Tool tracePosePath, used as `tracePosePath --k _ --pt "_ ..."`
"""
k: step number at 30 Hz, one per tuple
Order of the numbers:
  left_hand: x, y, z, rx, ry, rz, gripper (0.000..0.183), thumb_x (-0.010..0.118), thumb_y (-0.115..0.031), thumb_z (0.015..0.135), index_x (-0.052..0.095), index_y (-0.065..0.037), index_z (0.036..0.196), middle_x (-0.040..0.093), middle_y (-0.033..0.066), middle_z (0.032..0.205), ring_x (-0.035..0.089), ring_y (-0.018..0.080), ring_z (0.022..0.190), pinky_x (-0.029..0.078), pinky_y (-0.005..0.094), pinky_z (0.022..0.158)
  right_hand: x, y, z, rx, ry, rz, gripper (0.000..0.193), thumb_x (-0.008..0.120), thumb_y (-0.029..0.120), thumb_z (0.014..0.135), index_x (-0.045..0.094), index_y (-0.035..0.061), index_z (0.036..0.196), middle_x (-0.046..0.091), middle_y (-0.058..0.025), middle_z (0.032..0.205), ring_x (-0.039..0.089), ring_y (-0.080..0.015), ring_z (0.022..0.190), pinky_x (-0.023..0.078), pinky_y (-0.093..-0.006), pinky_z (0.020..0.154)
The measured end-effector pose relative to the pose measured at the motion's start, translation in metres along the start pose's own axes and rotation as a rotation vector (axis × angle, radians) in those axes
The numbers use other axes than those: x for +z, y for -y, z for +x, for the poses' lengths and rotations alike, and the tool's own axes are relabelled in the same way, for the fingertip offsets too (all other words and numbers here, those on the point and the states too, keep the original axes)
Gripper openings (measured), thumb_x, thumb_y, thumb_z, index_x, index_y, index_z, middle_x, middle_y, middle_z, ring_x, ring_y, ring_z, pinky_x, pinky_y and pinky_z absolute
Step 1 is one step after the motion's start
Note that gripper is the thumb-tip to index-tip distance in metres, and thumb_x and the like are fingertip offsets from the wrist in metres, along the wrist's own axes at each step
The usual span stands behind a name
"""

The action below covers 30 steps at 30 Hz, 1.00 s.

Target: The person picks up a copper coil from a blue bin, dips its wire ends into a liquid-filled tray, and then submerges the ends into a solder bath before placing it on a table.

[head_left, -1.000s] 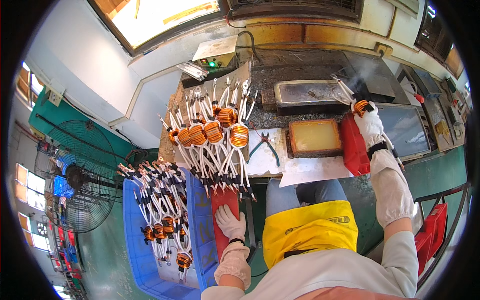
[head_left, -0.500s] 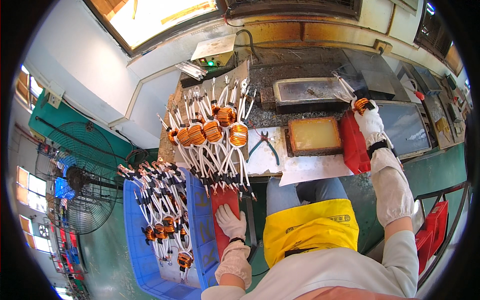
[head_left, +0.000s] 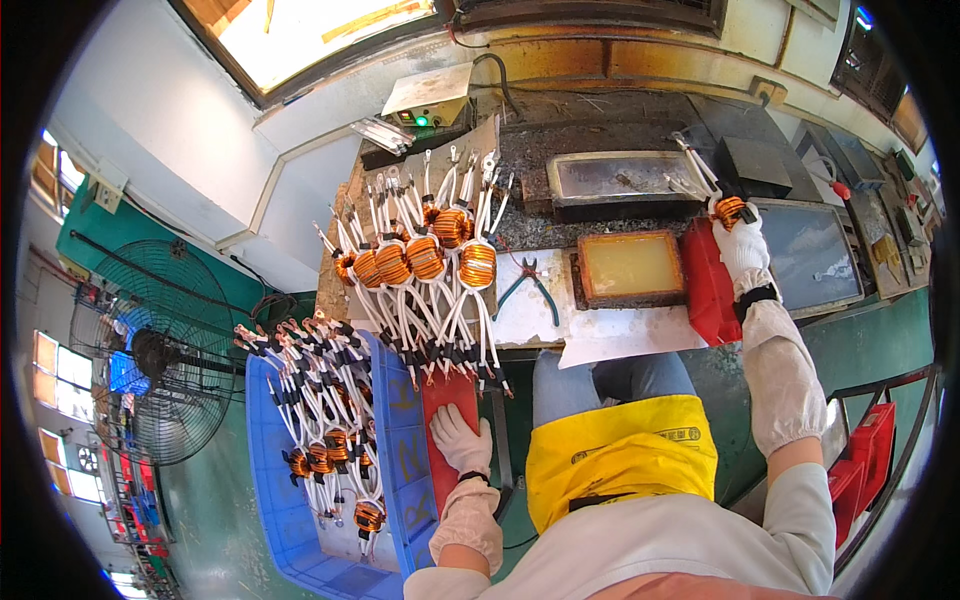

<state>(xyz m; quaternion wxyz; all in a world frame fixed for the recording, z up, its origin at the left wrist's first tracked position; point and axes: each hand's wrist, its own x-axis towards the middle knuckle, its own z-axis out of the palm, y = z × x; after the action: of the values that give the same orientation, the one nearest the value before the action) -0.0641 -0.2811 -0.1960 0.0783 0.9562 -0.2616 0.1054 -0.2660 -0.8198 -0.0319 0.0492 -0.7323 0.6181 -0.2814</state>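
We see coils [head_left: 424,258] left of the pliers [head_left: 541,296] on our table [head_left: 600,108], a front tray [head_left: 635,297] right of them, a back tray [head_left: 625,209] behind that, and more coils [head_left: 368,516] in the bin [head_left: 407,450] at our left.

The coil [head_left: 729,211] at right of frame is shiny copper-orange with white leads [head_left: 702,165], and the right glove [head_left: 742,250] and left glove [head_left: 462,443] are both whitish. Super yellow apron [head_left: 620,455] lower centre, blue crate [head_left: 398,450] lower left, teal-handled pliers [head_left: 529,272] mid-frame, dull green floor [head_left: 215,520].
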Motion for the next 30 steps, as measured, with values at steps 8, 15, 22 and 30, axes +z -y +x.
tracePosePath --k 8,15,22,30 --pt "0.001 0.003 -0.004 -0.002 -0.012 0.015 0.078 0.070 -0.039 0.076 0.040 -0.002 0.137 0.040 0.0182 0.141 0.033 0.0386 0.134 0.023 0.0514 0.115 -0.008 0.012 -0.008 0.007 0.008 -0.029 0.066 0.072 0.039 0.079 0.042 0.0087 0.130 0.069 -0.0112 0.073 0.068 -0.0260 0.056 0.056 -0.0398 0.061" --pt "0.000 0.003 -0.004 -0.006 -0.034 0.039 0.076 0.070 -0.039 0.074 0.044 -0.001 0.134 0.043 0.0181 0.139 0.036 0.0377 0.131 0.026 0.0512 0.114 -0.032 0.039 -0.015 0.166 0.178 0.092 0.059 0.073 0.036 0.078 0.048 0.0094 0.124 0.065 -0.0196 0.111 0.067 -0.0378 0.093 0.054 -0.0464 0.080" --pt "0.002 0.004 -0.003 -0.012 -0.035 0.035 0.076 0.069 -0.040 0.074 0.044 -0.001 0.134 0.043 0.0175 0.139 0.036 0.0370 0.132 0.026 0.0509 0.115 -0.014 0.022 -0.015 0.040 0.016 0.093 0.057 0.072 0.037 0.080 0.046 0.0106 0.124 0.068 -0.0119 0.080 0.066 -0.0249 0.054 0.055 -0.0381 0.056" --pt "0.000 0.004 -0.004 -0.021 -0.036 0.035 0.076 0.069 -0.040 0.074 0.043 -0.002 0.135 0.043 0.0175 0.139 0.036 0.0372 0.132 0.025 0.0510 0.115 -0.033 0.036 -0.028 0.092 0.102 0.250 0.054 0.074 0.034 0.077 0.052 0.0087 0.119 0.067 -0.0191 0.105 0.065 -0.0403 0.095 0.053 -0.0456 0.080"
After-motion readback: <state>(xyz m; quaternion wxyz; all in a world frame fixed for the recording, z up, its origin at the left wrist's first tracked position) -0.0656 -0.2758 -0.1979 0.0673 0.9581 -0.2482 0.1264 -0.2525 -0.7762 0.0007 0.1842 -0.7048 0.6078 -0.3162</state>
